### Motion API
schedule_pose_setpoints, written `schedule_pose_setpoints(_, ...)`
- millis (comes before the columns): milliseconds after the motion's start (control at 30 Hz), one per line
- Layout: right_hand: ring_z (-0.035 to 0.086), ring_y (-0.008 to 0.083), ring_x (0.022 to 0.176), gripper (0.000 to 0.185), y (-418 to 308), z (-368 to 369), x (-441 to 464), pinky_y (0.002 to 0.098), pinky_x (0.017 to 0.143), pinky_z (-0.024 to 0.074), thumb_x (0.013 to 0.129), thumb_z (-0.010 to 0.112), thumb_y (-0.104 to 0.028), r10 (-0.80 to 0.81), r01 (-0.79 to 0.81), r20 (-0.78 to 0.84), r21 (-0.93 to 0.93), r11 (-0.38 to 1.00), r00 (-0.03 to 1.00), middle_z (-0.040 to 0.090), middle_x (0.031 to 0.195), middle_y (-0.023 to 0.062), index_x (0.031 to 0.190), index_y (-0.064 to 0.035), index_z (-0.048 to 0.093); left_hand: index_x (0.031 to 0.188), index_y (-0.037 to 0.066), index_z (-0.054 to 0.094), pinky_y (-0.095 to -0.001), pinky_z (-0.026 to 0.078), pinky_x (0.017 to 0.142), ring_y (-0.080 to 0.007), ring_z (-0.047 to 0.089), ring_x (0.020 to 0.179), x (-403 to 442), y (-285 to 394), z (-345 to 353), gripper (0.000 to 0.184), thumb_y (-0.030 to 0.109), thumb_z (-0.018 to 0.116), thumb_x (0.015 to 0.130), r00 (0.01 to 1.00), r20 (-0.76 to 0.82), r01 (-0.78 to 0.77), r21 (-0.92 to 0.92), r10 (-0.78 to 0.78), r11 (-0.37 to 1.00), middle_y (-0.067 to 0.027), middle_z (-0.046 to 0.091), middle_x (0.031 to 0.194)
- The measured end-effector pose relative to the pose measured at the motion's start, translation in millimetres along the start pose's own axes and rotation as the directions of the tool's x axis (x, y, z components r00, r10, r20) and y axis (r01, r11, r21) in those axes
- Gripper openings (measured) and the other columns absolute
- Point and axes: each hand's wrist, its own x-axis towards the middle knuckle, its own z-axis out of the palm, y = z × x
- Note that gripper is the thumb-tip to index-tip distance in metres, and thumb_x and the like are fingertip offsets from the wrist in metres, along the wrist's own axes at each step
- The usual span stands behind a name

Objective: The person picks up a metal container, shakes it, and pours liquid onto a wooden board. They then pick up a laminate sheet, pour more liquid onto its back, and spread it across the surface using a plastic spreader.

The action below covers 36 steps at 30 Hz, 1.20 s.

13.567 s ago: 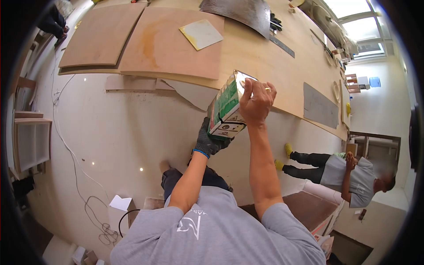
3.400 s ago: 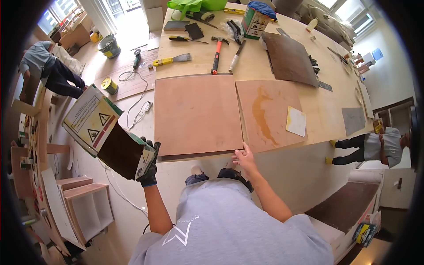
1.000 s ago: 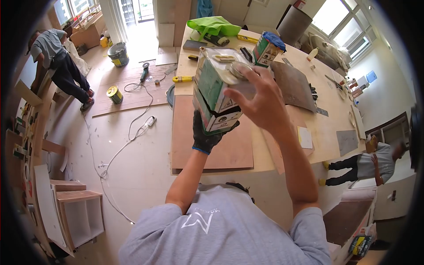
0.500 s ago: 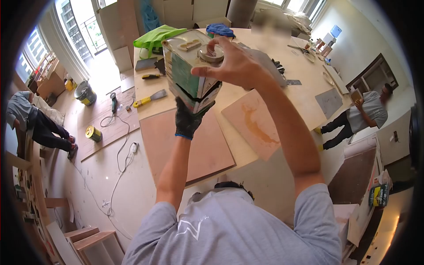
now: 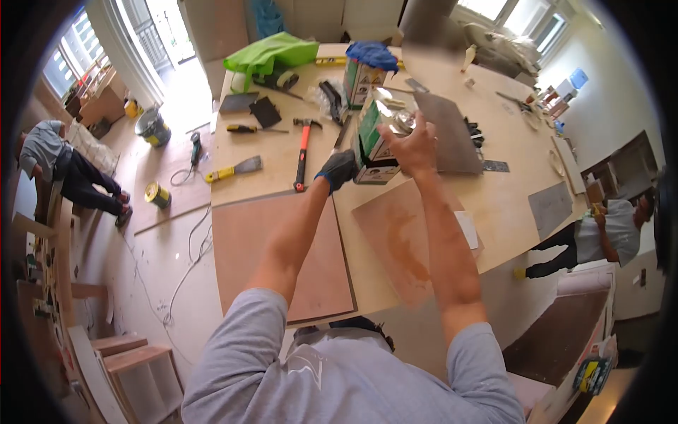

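Observation:
A rectangular metal can (image 5: pixel 369 134) with green and white sides is in front of me over the table, tilted slightly. My left hand (image 5: pixel 339 170), in a black glove with a blue cuff, grips its lower left edge; some fingers are hidden behind the can. My bare right hand (image 5: pixel 415 147) has its fingers curled around the round cap (image 5: pixel 402 122) on top. Just left of the can lies a hammer (image 5: pixel 303 152) with an orange and black handle. A brown board (image 5: pixel 282 258) and a stained board (image 5: pixel 395 240) lie nearer to me.
A yellow-handled scraper (image 5: pixel 235 169), a screwdriver (image 5: pixel 244 128) and a green bag (image 5: pixel 272 56) lie on the table's left. Behind stands a similar can (image 5: pixel 361 81) under blue cloth. A grey sheet (image 5: pixel 445 131) lies right. One person (image 5: pixel 67 162) is left, another (image 5: pixel 600 230) right.
The can has moved right and down, farther from my head, with both hands on it. My right hand has closed in around the cap. The hammer has come into view.

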Motion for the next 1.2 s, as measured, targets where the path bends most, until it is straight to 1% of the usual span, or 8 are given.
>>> schedule_pose_setpoints(167,0.049,0.0494,0.122,0.102,33.6,41.9,6.8,0.0524,0.101,0.0434,0.071,0.074,-0.063,0.008,0.005,0.075,-0.179,0.984,0.997,0.044,0.132,0.0358,0.144,-0.001,0.037,0.116,-0.001,0.065,-0.0276,0.052,0.071,-0.0116,0.062,0.078,-81.0,7.7,-31.9,0.028,0.019,0.057,0.098,0.94,-0.216,0.025,-0.73,-0.265,0.683,-0.0046,0.069,0.091)
schedule_pose_setpoints(267,0.043,0.0498,0.129,0.097,27.9,25.3,-0.4,0.0517,0.104,0.0407,0.08,0.072,-0.056,-0.206,0.153,-0.124,-0.342,0.927,0.971,0.036,0.142,0.0371,0.151,-0.0053,0.029,0.133,-0.003,0.056,-0.027,0.052,0.084,-0.0133,0.064,0.096,-191.9,-37.2,-56.0,0.041,0.02,0.059,0.099,0.766,-0.554,-0.122,-0.624,-0.326,0.772,-0.0127,0.07,0.112)
schedule_pose_setpoints(333,0.054,0.0426,0.116,0.073,1.8,-20.9,-32.2,0.0482,0.094,0.0461,0.085,0.074,-0.036,-0.504,0.489,-0.126,-0.134,0.862,0.854,0.051,0.13,0.0299,0.142,-0.0041,0.042,0.132,-0.006,0.054,-0.0399,0.045,0.102,-0.0359,0.057,0.121,-281.0,-75.6,-67.7,0.051,0.025,0.063,0.093,0.497,-0.84,0.326,-0.052,-0.218,0.944,-0.027,0.059,0.129)
schedule_pose_setpoints(400,0.061,0.036,0.097,0.051,13.0,-29.0,-91.7,0.0445,0.082,0.0487,0.084,0.075,-0.021,-0.281,0.229,0.437,0.168,0.959,0.855,0.062,0.107,0.0218,0.128,-0.0011,0.056,0.131,-0.005,0.055,-0.0478,0.04,0.105,-0.0435,0.05,0.125,-361.1,-111.4,-61.0,0.06,0.039,0.061,0.091,0.394,-0.881,0.697,0.101,-0.261,0.71,-0.0306,0.055,0.13)
schedule_pose_setpoints(533,0.059,0.038,0.097,0.05,78.1,40.1,-253.4,0.0458,0.085,0.0473,0.085,0.073,-0.024,-0.067,0.0,0.734,0.091,0.996,0.676,0.062,0.102,0.0237,0.123,0.0036,0.057,0.106,-0.002,0.065,-0.0466,0.053,0.082,-0.038,0.065,0.096,-455.7,-167.3,-38.6,0.04,0.022,0.033,0.106,0.814,-0.514,0.531,0.473,-0.27,0.703,-0.0228,0.068,0.104)
schedule_pose_setpoints(733,0.065,0.0268,0.087,0.042,72.9,96.3,-338.9,0.0364,0.081,0.0519,0.084,0.074,-0.024,-0.078,0.134,0.353,-0.136,0.982,0.932,0.065,0.099,0.0206,0.107,0.0071,0.059,0.104,-0.001,0.065,-0.0463,0.055,0.078,-0.0373,0.067,0.089,-459.9,-178.6,-6.6,0.035,0.019,0.036,0.103,0.713,-0.588,0.565,0.16,-0.381,0.809,-0.0237,0.068,0.097)
schedule_pose_setpoints(867,0.062,0.0324,0.101,0.048,60.0,88.7,-340.5,0.0401,0.091,0.0485,0.086,0.073,-0.028,0.285,-0.429,0.562,0.139,0.893,0.777,0.064,0.105,0.0224,0.114,0.0067,0.055,0.103,-0.005,0.065,-0.0461,0.053,0.071,-0.0349,0.065,0.075,-461.9,-173.6,-22.1,0.04,0.026,0.041,0.104,0.649,-0.49,0.546,-0.233,-0.582,0.805,-0.025,0.067,0.085)
schedule_pose_setpoints(1200,0.062,0.0277,0.112,0.065,49.0,95.8,-390.2,0.0373,0.097,0.0453,0.099,0.05,-0.05,0.525,-0.681,0.519,0.164,0.714,0.675,0.065,0.122,0.0196,0.129,0.0075,0.056,0.099,0.0,0.069,-0.0327,0.05,0.061,-0.0169,0.059,0.069,-485.4,-168.2,-45.2,0.051,0.048,0.05,0.099,0.609,-0.06,0.291,-0.91,-0.791,0.293,-0.008,0.065,0.084)
